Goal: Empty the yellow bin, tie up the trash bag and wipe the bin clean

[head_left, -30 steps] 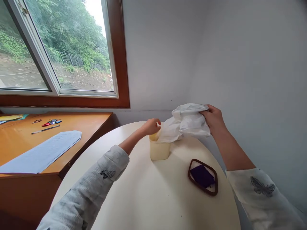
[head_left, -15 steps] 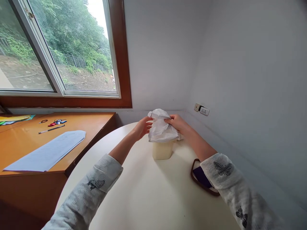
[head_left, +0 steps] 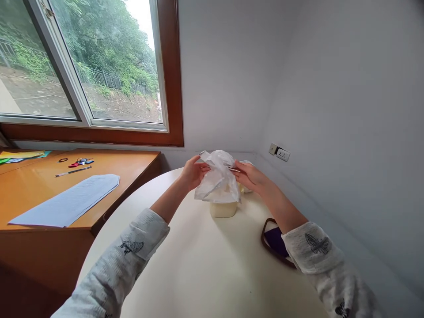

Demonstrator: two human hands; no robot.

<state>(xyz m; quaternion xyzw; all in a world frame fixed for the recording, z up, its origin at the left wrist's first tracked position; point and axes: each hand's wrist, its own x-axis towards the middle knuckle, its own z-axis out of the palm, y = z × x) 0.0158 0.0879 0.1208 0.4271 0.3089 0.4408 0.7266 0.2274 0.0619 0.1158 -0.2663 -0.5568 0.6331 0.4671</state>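
A thin white plastic bag (head_left: 218,181) spreads above and in front of a small cream-coloured container (head_left: 223,210) on the round white table. The bag hides the container's upper part. My left hand (head_left: 193,173) pinches the bag's upper left edge between thumb and fingers. On the other side, my right hand (head_left: 250,174) grips the bag's upper right part, fingers pressed against the plastic. Behind that hand a whitish object (head_left: 247,190) shows in part; its kind is hidden.
A brown-rimmed item with a dark purple middle (head_left: 277,242) lies by my right forearm on the white table (head_left: 198,269). On the wooden desk (head_left: 132,161) at left are paper sheets (head_left: 71,198), a pen (head_left: 73,171) and keys (head_left: 81,162). Walls stand behind and at right.
The bag has been spread wider and lower, covering more of the container's front. My hands have moved slightly apart, and the right hand has shifted its hold.
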